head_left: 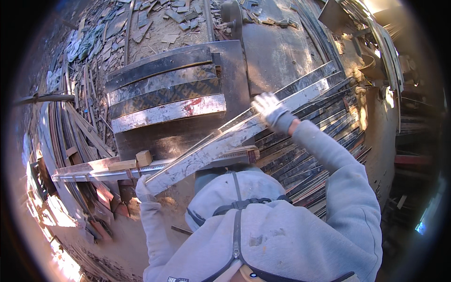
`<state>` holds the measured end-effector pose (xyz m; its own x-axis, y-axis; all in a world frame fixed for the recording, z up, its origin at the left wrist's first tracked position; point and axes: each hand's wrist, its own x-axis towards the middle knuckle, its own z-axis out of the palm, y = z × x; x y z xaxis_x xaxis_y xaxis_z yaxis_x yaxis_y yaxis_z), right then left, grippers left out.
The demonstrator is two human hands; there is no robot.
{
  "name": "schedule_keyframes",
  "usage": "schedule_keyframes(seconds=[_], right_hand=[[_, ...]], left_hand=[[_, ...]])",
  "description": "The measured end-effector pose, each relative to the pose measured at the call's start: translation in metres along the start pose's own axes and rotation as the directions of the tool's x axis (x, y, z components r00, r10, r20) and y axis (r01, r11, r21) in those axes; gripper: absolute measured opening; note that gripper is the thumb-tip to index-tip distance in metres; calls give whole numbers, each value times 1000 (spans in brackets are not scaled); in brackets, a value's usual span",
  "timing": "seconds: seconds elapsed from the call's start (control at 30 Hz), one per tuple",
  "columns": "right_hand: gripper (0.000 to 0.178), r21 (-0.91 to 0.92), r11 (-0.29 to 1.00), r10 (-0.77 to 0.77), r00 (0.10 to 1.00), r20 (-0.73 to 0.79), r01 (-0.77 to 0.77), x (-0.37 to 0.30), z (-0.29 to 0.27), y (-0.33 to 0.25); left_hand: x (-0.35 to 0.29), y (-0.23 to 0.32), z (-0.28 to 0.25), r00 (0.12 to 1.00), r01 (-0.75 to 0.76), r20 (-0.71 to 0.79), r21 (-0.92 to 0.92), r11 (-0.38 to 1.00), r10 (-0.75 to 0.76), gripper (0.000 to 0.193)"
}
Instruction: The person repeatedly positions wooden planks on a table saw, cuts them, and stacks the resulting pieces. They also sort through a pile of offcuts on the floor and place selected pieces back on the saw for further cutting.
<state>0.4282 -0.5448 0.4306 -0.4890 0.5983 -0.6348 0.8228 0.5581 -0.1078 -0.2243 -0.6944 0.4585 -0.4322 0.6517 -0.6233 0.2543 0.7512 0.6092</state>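
A long, narrow, pale-stained board [206, 157] lies slantwise in front of me, from near left to far right. My left hand [144, 189], gloved, is closed round its near left end. My right hand [272, 112], in a pale glove with a grey cuff, is over the board farther along; its fingers are stretched out across it and blurred by motion. A second thin strip [235, 120] shows along the board's far edge. Beyond them, several cut panel strips [169, 113], dark and white-stained, lie side by side on a dark sheet-topped table [232, 80].
A metal-edged rail [94, 176] with a small wooden block [143, 158] runs along the table's near side. Many dark strips [300, 155] are stacked at right. Loose boards [80, 127] lie at left, with scraps [181, 16] scattered beyond. A dark round machine part [231, 16] stands at the far side.
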Motion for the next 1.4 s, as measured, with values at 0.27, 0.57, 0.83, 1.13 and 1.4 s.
schedule_keyframes(seconds=[0.27, 0.57, 0.83, 1.13, 1.4], right_hand=[[60, 89, 993, 79, 997, 27, -81, -27, 84, 82], [71, 60, 998, 32, 980, -197, -21, -4, 94, 143], [47, 183, 977, 128, 988, -89, -110, -20, 115, 147], [42, 226, 927, 328, 938, -107, -298, -149, 194, 95], [49, 198, 923, 321, 944, 81, -331, -148, 224, 79]], left_hand=[[12, -24, -31, 993, 101, 87, -226, 969, -83, 28], [-5, -9, -15, 990, -138, 19, 133, 981, 137, 28], [58, 39, 2, 986, -165, -25, -107, 980, 164, 22], [131, 67, 95, 965, -112, 260, 281, 953, 36, 28], [55, 109, 186, 657, -752, 741, 629, 197, 141, 43]])
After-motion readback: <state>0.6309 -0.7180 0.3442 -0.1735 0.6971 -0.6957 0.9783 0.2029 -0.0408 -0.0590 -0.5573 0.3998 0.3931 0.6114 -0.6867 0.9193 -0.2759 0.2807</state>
